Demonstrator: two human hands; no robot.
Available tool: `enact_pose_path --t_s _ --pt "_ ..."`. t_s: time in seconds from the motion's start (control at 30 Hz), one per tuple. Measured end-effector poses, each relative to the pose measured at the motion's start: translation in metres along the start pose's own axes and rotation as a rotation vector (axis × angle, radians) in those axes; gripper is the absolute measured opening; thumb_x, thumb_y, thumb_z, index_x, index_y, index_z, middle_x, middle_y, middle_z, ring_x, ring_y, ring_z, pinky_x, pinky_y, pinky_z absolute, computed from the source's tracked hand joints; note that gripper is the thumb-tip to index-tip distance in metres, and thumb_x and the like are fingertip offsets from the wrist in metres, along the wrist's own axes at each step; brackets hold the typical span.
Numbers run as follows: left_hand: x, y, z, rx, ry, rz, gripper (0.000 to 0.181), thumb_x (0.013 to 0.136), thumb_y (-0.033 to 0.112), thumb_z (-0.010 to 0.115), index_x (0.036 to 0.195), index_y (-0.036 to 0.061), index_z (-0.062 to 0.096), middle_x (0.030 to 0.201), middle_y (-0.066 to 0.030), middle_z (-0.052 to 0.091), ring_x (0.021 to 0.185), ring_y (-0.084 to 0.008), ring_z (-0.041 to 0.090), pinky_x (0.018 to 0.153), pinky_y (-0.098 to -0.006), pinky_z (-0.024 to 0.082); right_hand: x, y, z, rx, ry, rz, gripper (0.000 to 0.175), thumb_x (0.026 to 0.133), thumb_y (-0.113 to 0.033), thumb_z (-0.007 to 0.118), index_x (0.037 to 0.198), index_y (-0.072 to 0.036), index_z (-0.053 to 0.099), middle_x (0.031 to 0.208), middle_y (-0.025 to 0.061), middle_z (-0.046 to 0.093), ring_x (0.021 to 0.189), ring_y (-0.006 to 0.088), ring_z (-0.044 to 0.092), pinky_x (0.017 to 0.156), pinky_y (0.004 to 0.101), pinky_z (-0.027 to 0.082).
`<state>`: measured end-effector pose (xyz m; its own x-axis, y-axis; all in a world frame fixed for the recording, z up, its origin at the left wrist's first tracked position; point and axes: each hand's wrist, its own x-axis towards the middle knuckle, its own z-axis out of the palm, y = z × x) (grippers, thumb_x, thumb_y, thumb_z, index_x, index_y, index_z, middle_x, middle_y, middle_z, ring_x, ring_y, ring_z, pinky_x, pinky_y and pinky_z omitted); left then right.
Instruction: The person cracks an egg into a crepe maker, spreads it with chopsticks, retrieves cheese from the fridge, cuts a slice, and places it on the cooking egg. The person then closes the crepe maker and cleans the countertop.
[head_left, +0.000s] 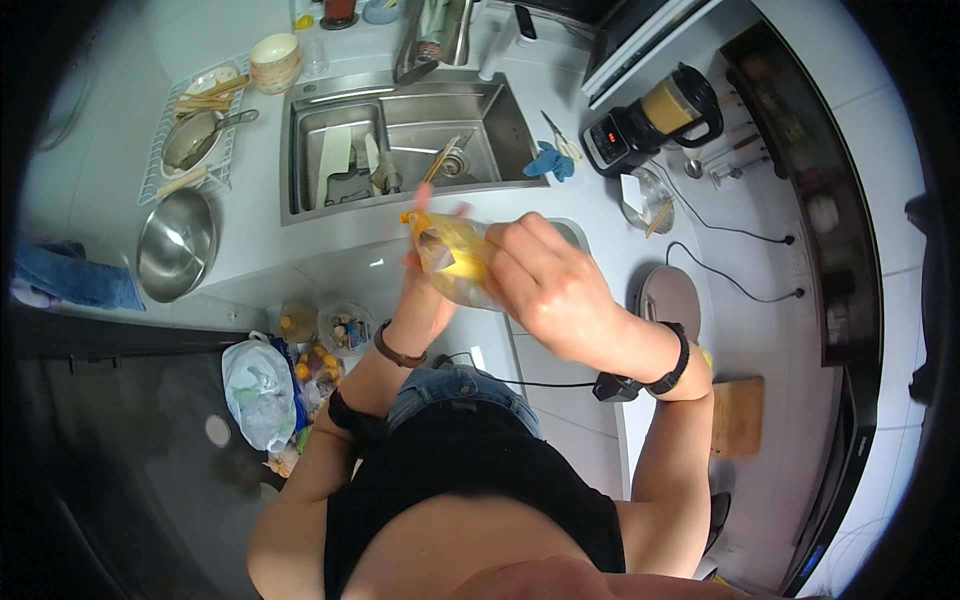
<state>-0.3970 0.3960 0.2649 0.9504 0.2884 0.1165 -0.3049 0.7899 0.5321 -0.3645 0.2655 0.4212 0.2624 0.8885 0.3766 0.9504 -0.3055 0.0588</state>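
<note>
In front of my body, near the sink's front edge, my right hand (547, 289) is closed around the right end of a clear and yellow plastic bottle or pouch (456, 259). Its small orange cap or tip points left. My left hand (431, 281) is behind and left of it, partly hidden by it, with blurred fingers raised; whether it touches the package cannot be told. Beyond, the two-bowl steel sink (517, 142) holds chopsticks (441, 161) near the drain and a white board (334, 161) in its left bowl.
Left of the sink are a steel bowl (177, 244), a wire dish rack (154, 161) and stacked bowls (274, 64). To the right are scissors (561, 135), a blue cloth (553, 161), a blender (652, 116) and a metal bowl (649, 202). Bags (260, 394) stand at lower left.
</note>
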Motion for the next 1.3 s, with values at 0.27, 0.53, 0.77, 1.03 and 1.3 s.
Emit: enact_pose_path --t_s 0.27,0.53,0.77,1.03,1.3 --pt "0.014 -0.008 0.038 -0.520 0.051 -0.554 0.074 0.097 0.067 0.047 0.141 0.0069 0.043 0.137 -0.0153 0.053 0.130 -0.0311 0.050 0.110 -0.0499 0.042 -0.018 0.008 -0.027 -0.013 0.233 0.193 0.019 0.072 0.004 0.073 0.087 -0.001 0.061 0.108 0.0090 0.067 0.094 0.0263 0.064 0.074 0.0345 0.056" --pt "0.002 0.004 0.043 -0.511 0.196 -0.503 0.065 0.095 0.055 0.058 0.136 0.0058 0.045 0.137 -0.0167 0.048 0.128 -0.0302 0.048 0.114 -0.0498 0.038 -0.027 0.021 -0.018 0.327 0.229 0.352 0.021 0.086 -0.003 0.070 0.098 -0.002 0.053 0.097 0.0119 0.064 0.087 0.0327 0.062 0.074 0.0386 0.053" --pt "-0.003 0.005 0.038 -0.487 0.249 -0.431 0.058 0.093 0.048 0.064 0.128 0.0045 0.047 0.130 -0.0163 0.049 0.126 -0.0311 0.047 0.113 -0.0507 0.039 -0.039 0.016 0.000 0.262 0.322 0.203 0.015 0.083 -0.004 0.076 0.088 0.000 0.062 0.097 0.0113 0.066 0.085 0.0293 0.065 0.071 0.0374 0.054" --pt "0.006 0.002 -0.002 -0.628 0.338 -0.417 0.062 0.088 0.046 0.073 0.125 0.0060 0.045 0.134 -0.0175 0.044 0.128 -0.0335 0.044 0.114 -0.0544 0.033 -0.072 0.041 0.017 1.333 0.957 0.591 0.022 0.104 -0.018 0.057 0.121 -0.005 0.053 0.101 0.0053 0.071 0.086 0.0105 0.068 0.073 0.0251 0.055" --pt "0.014 -0.002 -0.028 -0.658 0.308 -0.472 0.061 0.088 0.050 0.071 0.122 0.0064 0.045 0.134 -0.0159 0.044 0.123 -0.0308 0.048 0.112 -0.0521 0.035 -0.101 0.087 0.070 1.533 1.075 0.980 0.059 0.099 -0.001 0.058 0.152 -0.009 0.035 0.130 0.0130 0.063 0.114 0.0220 0.066 0.096 0.0352 0.058"
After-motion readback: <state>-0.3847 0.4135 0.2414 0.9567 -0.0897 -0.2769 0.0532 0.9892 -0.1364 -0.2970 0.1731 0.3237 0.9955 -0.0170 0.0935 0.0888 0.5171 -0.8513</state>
